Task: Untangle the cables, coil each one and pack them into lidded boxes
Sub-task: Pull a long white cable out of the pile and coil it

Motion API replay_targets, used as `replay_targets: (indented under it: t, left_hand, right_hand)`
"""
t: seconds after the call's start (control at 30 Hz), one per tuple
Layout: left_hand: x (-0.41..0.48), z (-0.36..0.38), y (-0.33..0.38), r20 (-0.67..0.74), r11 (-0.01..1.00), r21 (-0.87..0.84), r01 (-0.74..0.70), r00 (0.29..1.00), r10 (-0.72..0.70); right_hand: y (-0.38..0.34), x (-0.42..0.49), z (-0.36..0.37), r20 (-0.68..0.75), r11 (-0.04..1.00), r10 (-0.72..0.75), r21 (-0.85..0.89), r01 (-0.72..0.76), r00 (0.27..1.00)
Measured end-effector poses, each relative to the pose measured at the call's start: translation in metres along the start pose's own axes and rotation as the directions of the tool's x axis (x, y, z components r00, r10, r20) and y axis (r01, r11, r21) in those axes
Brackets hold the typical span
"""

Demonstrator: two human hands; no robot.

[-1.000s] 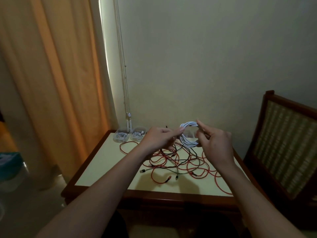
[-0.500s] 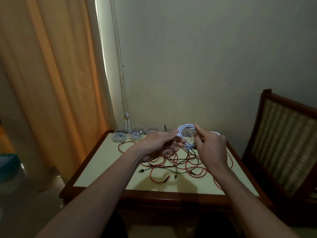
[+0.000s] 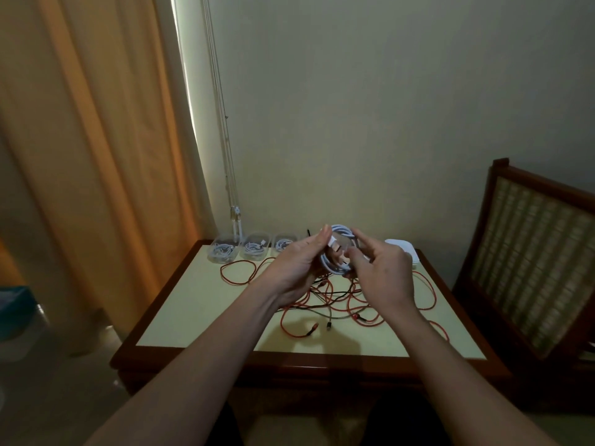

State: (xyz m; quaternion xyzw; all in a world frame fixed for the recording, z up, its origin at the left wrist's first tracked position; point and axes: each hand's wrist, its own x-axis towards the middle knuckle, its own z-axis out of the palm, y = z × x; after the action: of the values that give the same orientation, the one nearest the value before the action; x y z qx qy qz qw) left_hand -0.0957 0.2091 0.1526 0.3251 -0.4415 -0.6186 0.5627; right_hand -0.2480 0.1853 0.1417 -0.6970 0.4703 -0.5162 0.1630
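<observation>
While a second ago the hands stood a little apart with the loops spread between fingertips, we now see them drawn close together around the white cable coil [image 3: 336, 252], a bundle of thin round loops held in the air above the far half of the cream-topped wooden table [image 3: 193, 300]. Our left hand [image 3: 294, 268] curls its fingers round the coil's left side, thumb up at the top; our right hand [image 3: 384, 278] pinches the right side between thumb and bent fingers. Whether the loose end is tucked in, we cannot tell. We judge the winding nearly finished, so boxing comes next: three clear plastic boxes [image 3: 256, 249] at the far left edge already hold white coils, a white rounded box [image 3: 404, 251] lies just behind our right hand, and the tangle of red and black cables [image 3: 341, 300] waits unsorted below.
</observation>
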Motion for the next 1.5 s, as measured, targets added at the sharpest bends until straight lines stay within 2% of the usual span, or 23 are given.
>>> replay_targets:
  t: [0.07, 0.2, 0.23, 0.3, 0.37, 0.4, 0.43, 0.5, 0.53, 0.67, 0.77, 0.83, 0.9, 1.0, 1.07, 1.13, 1.27, 1.5]
  left_hand:
    - [0.004, -0.004, -0.003, -0.079, 0.997, 0.068, -0.043, 0.996, 0.049]
    - [0.009, -0.014, -0.013, -0.229, 0.914, 0.380, -0.140, 0.943, 0.240]
    - [0.009, -0.017, -0.017, -0.232, 0.866, 0.474, -0.156, 0.927, 0.294]
    - [0.012, -0.022, -0.027, -0.249, 0.702, 0.702, -0.120, 0.882, 0.401]
    - [0.016, -0.026, -0.038, -0.274, 0.554, 0.831, -0.052, 0.828, 0.489]
    - [0.018, -0.028, -0.043, -0.289, 0.555, 0.831, -0.032, 0.828, 0.480]
    - [0.021, -0.031, -0.048, -0.306, 0.637, 0.770, -0.034, 0.857, 0.415]
    - [0.030, -0.038, -0.054, -0.300, 0.839, 0.544, 0.015, 0.938, 0.177]
    - [0.033, -0.043, -0.058, -0.275, 0.882, 0.468, 0.057, 0.958, 0.084]
    - [0.050, -0.062, -0.076, -0.315, 0.919, 0.335, 0.206, 0.944, -0.097]
    - [0.068, -0.076, -0.087, -0.340, 0.929, 0.213, 0.302, 0.915, -0.219]
    - [0.084, -0.088, -0.095, -0.366, 0.927, 0.173, 0.334, 0.895, -0.254]
    - [0.100, -0.104, -0.106, -0.437, 0.910, 0.202, 0.362, 0.865, -0.247]
    - [0.124, -0.132, -0.128, -0.529, 0.789, 0.478, 0.387, 0.843, -0.093]
    - [0.141, -0.151, -0.142, -0.486, 0.637, 0.682, 0.360, 0.874, 0.026]
    - [0.160, -0.168, -0.153, -0.410, 0.521, 0.794, 0.312, 0.909, 0.080]
    - [0.210, -0.195, -0.167, -0.285, 0.313, 0.920, 0.236, 0.951, 0.119]
    - [0.302, -0.235, -0.178, -0.189, 0.036, 0.982, 0.185, 0.967, 0.169]
  right_hand:
    - [0.004, 0.001, 0.001, 0.021, 0.994, 0.061, 0.089, -0.063, 0.998]
    - [0.009, -0.003, 0.004, 0.070, 0.971, 0.113, 0.203, -0.125, 0.991]
    - [0.009, -0.005, 0.005, 0.082, 0.965, 0.115, 0.226, -0.131, 0.990]
    - [0.011, -0.009, 0.008, 0.114, 0.946, 0.127, 0.286, -0.155, 0.985]
    - [0.018, -0.011, 0.014, 0.140, 0.935, 0.151, 0.301, -0.188, 0.978]
    - [0.025, -0.012, 0.018, 0.152, 0.929, 0.178, 0.301, -0.217, 0.972]
    - [0.032, -0.011, 0.020, 0.171, 0.918, 0.208, 0.305, -0.252, 0.963]
    - [0.048, -0.006, 0.026, 0.208, 0.900, 0.278, 0.283, -0.330, 0.938]
    - [0.056, -0.004, 0.029, 0.220, 0.897, 0.309, 0.254, -0.360, 0.925]
    - [0.089, 0.009, 0.048, 0.252, 0.896, 0.377, 0.144, -0.420, 0.891]
    - [0.112, 0.024, 0.064, 0.247, 0.920, 0.378, 0.006, -0.391, 0.892]
    - [0.127, 0.038, 0.073, 0.241, 0.930, 0.368, -0.078, -0.360, 0.898]
    - [0.145, 0.054, 0.082, 0.245, 0.932, 0.361, -0.110, -0.344, 0.900]
    - [0.169, 0.080, 0.095, 0.263, 0.928, 0.371, -0.130, -0.349, 0.890]
    - [0.184, 0.099, 0.104, 0.287, 0.922, 0.387, -0.134, -0.364, 0.876]
    - [0.200, 0.118, 0.114, 0.291, 0.917, 0.399, -0.155, -0.368, 0.870]
    - [0.241, 0.155, 0.141, 0.267, 0.911, 0.399, -0.219, -0.348, 0.877]
    - [0.304, 0.209, 0.183, 0.259, 0.907, 0.367, -0.315, -0.281, 0.893]
